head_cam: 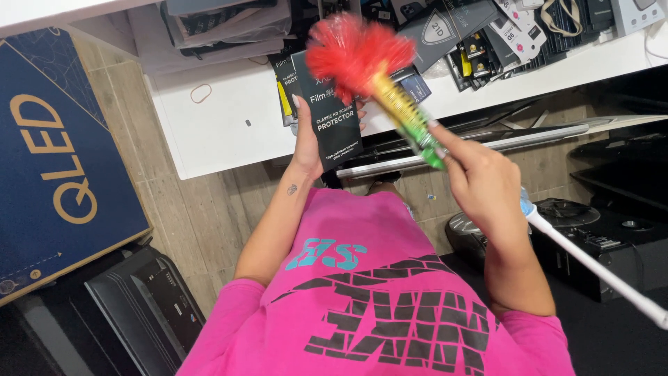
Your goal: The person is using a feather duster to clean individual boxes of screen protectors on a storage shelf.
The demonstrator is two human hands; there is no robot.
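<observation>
We look down over a pink shirt at two raised hands. The left hand grasps a flat black packet upright by its left edge, thumb at the side; the packet sits just above the shirt collar, at about twelve o'clock from our chest, in front of the white shelf. The right hand, at two o'clock, is closed around the striped yellow-and-green handle of a feather duster, whose red head lies against the packet's top right corner. We judge the step in hand to be dusting the packet's face; the next stroke calls for a light sweep down the front while the left hand keeps the packet steady. The duster head is motion-blurred, so whether it touches or only overlaps the packet is uncertain. The left fingers are hidden behind the packet, more packets at one o'clock are cut off, and the white pole at four o'clock leaves the frame.
</observation>
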